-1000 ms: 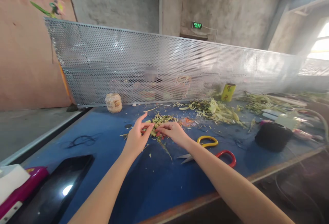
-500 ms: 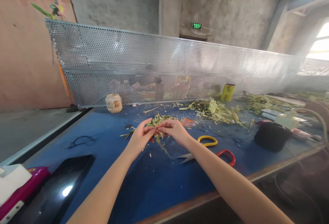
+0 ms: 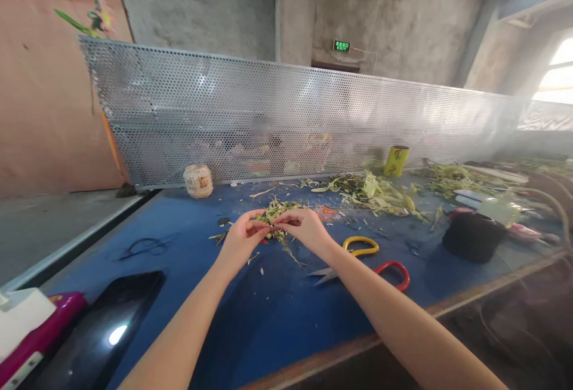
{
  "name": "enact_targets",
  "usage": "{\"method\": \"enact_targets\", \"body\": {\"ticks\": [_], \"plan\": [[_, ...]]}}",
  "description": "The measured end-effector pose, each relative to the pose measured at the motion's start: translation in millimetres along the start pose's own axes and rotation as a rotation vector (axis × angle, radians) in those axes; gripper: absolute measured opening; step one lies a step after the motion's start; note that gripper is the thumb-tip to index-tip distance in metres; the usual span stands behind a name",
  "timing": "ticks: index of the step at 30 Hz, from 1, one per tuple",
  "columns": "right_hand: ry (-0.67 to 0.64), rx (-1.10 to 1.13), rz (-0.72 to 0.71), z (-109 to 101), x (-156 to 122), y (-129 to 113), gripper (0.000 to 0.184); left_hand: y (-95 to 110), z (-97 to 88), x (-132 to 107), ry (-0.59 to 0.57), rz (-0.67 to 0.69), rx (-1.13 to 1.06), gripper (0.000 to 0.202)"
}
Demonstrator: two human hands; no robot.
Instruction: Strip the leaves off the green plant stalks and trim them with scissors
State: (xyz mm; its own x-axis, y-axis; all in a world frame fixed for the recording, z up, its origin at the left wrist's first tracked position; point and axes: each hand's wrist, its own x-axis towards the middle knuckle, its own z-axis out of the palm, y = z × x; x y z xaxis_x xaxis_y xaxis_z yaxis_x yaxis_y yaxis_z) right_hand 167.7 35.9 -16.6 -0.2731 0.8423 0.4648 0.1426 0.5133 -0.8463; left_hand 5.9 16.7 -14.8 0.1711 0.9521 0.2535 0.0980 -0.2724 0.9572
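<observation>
My left hand (image 3: 245, 232) and my right hand (image 3: 303, 226) meet fingertip to fingertip above a small heap of green plant scraps (image 3: 286, 206). Both hands are pinched closed. Whatever is between the fingertips is too small to make out. Under my right forearm lie open scissors (image 3: 360, 245) with one yellow and one red handle, blades pointing left. A few loose stalks and bits lie on the blue tabletop (image 3: 259, 330) around my hands, and a black disc (image 3: 223, 221) is left of them.
A larger pile of pale green husks (image 3: 373, 193) lies back right, near a yellow-green can (image 3: 396, 160). A twine-wrapped jar (image 3: 197, 180) stands by the perforated metal screen (image 3: 215, 109). Front left is a black tablet (image 3: 98, 330); right is a black roll (image 3: 474, 238).
The fingers of my left hand have curled in closer; its forefinger was raised before. My right hand stays in nearly the same place.
</observation>
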Motion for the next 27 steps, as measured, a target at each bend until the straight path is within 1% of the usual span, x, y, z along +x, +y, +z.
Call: {"method": "enact_targets", "body": {"ticks": [4, 7, 9, 12, 14, 17, 19, 21, 24, 27], "plan": [[0.060, -0.156, -0.076, 0.7, -1.8, -1.0, 0.012, -0.2, 1.0, 1.6, -0.016, 0.017, 0.002, 0.045], [0.063, -0.215, -0.104, 0.2, -2.3, -2.1, 0.013, 0.7, 1.8, 1.6, -0.021, 0.036, 0.009, 0.042], [0.052, -0.163, -0.088, 0.0, -2.0, -3.0, 0.012, 0.6, 1.7, 1.6, -0.014, 0.039, 0.022, 0.041], [0.017, -0.027, -0.039, 0.3, 0.0, -3.4, 0.010, -0.8, 0.8, 2.3, -0.006, 0.037, 0.033, 0.039], [-0.002, 0.025, 0.003, 0.4, 1.9, -2.7, 0.009, -1.5, 0.1, 2.8, 0.005, 0.036, 0.034, 0.038], [0.040, 0.017, 0.064, -0.2, 4.1, -0.5, 0.008, -1.6, -0.6, 2.4, 0.018, 0.033, 0.034, 0.037], [0.094, -0.038, 0.072, -0.9, 4.2, 0.8, 0.009, -1.5, -0.8, 1.5, 0.004, 0.039, 0.041, 0.036], [0.127, -0.119, 0.047, -1.1, 3.1, 1.2, 0.010, -1.9, -0.7, 0.6, -0.018, 0.050, 0.053, 0.036], [0.135, -0.260, -0.023, -0.6, -0.1, 0.0, 0.013, -2.6, 0.0, 0.0, -0.031, 0.065, 0.058, 0.036], [0.109, -0.393, -0.084, -0.3, -3.4, -2.6, 0.017, -1.9, 1.5, -0.4, -0.039, 0.068, 0.053, 0.036]]}}
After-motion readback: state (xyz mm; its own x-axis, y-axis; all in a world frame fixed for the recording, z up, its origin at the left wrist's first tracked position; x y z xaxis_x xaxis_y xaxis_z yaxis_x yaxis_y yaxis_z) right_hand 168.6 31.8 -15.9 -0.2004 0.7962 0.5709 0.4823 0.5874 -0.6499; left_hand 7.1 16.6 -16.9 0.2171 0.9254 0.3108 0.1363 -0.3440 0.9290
